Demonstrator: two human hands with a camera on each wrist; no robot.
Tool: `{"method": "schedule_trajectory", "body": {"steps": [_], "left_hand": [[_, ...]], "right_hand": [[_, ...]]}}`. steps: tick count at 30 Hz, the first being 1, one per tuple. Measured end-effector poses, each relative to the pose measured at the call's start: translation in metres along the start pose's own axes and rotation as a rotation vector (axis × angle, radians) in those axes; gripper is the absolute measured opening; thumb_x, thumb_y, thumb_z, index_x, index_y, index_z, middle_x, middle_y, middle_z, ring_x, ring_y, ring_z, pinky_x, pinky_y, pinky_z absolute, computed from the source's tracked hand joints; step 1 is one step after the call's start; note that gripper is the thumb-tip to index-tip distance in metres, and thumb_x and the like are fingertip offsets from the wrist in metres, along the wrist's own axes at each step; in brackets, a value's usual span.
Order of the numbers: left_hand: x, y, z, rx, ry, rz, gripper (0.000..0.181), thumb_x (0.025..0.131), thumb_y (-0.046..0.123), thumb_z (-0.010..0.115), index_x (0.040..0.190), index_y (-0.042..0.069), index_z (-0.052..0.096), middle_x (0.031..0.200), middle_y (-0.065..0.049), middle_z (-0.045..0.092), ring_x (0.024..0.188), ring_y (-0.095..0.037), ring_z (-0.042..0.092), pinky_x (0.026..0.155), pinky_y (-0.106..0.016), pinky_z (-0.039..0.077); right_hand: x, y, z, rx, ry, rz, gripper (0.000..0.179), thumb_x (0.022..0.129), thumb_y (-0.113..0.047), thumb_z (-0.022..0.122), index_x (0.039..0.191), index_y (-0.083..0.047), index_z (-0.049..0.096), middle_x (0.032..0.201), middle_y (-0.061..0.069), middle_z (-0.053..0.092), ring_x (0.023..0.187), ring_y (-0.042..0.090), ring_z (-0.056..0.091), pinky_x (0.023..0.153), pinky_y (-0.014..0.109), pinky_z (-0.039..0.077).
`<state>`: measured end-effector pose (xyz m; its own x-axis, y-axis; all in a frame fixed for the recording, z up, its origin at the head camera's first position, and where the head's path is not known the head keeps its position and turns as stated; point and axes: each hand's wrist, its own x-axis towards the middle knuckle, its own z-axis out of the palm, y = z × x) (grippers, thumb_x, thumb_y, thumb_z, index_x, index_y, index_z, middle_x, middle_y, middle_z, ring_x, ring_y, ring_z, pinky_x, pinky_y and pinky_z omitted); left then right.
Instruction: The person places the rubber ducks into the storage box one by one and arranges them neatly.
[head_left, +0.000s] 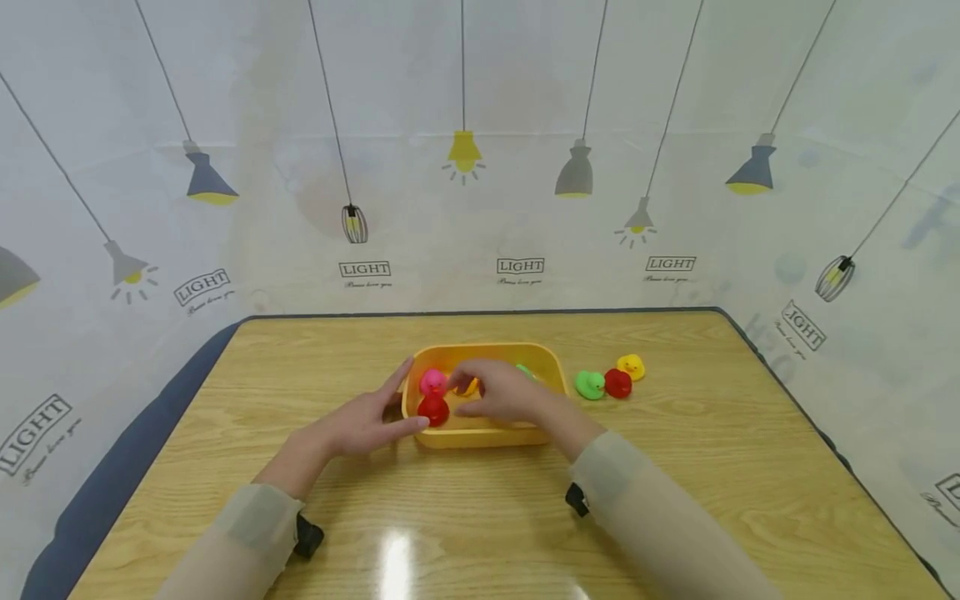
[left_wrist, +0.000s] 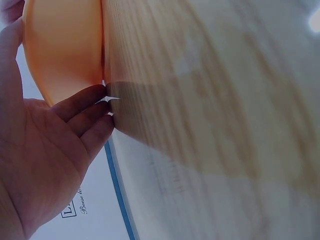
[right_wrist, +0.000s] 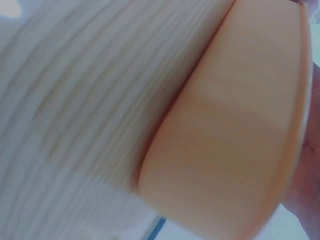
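Observation:
A yellow-orange plastic bin stands on the table, with small rubber ducks inside. My left hand rests at its left end, fingers extended along the outer wall and thumb by the near corner; the left wrist view shows the fingertips low against the bin. Inside lie a pink duck and a red duck at the left. My right hand reaches over the bin, thumb and bent fingers apart, beside these two. An orange-yellow duck is partly hidden under it. Behind its knuckles a green piece shows.
Right of the bin, a green duck, another red duck and a yellow duck sit close together on the wooden table. A white curtain printed with lamps hangs behind and around the table.

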<state>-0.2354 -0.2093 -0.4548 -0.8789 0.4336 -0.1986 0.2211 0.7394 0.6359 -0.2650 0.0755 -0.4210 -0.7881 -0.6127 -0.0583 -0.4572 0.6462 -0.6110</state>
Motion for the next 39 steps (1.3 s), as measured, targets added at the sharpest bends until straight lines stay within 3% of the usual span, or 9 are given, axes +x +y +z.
{"method": "schedule_trajectory", "body": {"steps": [6,13,23,29,39], "left_hand": [[0.000,0.001,-0.001,0.006,-0.002,-0.018,0.109,0.098,0.078,0.063,0.176,0.044,-0.004,0.168,-0.015,0.054,0.152,-0.042,0.054,0.128,-0.066,0.039],[-0.001,0.001,-0.001,0.009,-0.007,-0.027,0.111,0.096,0.081,0.062,0.176,0.044,-0.004,0.168,-0.014,0.054,0.153,-0.042,0.053,0.129,-0.065,0.038],[0.000,0.001,0.000,0.000,-0.010,-0.038,0.111,0.096,0.081,0.063,0.176,0.043,-0.004,0.170,-0.015,0.051,0.155,-0.043,0.050,0.130,-0.065,0.036],[0.000,0.003,-0.001,-0.006,-0.010,-0.041,0.111,0.096,0.080,0.063,0.176,0.044,-0.004,0.171,-0.013,0.050,0.156,-0.042,0.049,0.130,-0.066,0.036],[0.000,0.004,0.000,-0.002,-0.015,-0.049,0.111,0.096,0.080,0.062,0.177,0.042,-0.005,0.170,-0.016,0.050,0.155,-0.043,0.050,0.128,-0.066,0.038]], "right_hand": [[-0.013,0.009,-0.011,-0.009,0.011,-0.030,0.034,0.099,-0.023,0.085,0.129,-0.009,0.073,0.127,0.008,0.077,0.117,0.030,0.069,0.105,0.045,0.059],[-0.032,0.021,-0.020,-0.030,0.012,-0.066,0.035,0.100,-0.022,0.083,0.129,-0.006,0.071,0.128,0.012,0.076,0.110,0.036,0.068,0.089,0.033,0.057],[-0.072,0.038,-0.041,-0.093,0.048,-0.031,0.035,0.099,-0.026,0.085,0.128,-0.012,0.073,0.123,0.009,0.077,0.085,0.015,0.059,0.078,0.029,0.055],[-0.099,0.050,-0.055,-0.119,0.093,-0.002,0.034,0.098,-0.028,0.086,0.126,-0.016,0.073,0.118,0.004,0.075,0.085,0.012,0.058,0.077,0.027,0.054],[-0.138,0.083,-0.073,-0.093,0.148,0.036,0.031,0.099,-0.026,0.085,0.123,-0.011,0.073,0.111,0.001,0.074,0.085,0.011,0.056,0.073,0.026,0.053]]}}
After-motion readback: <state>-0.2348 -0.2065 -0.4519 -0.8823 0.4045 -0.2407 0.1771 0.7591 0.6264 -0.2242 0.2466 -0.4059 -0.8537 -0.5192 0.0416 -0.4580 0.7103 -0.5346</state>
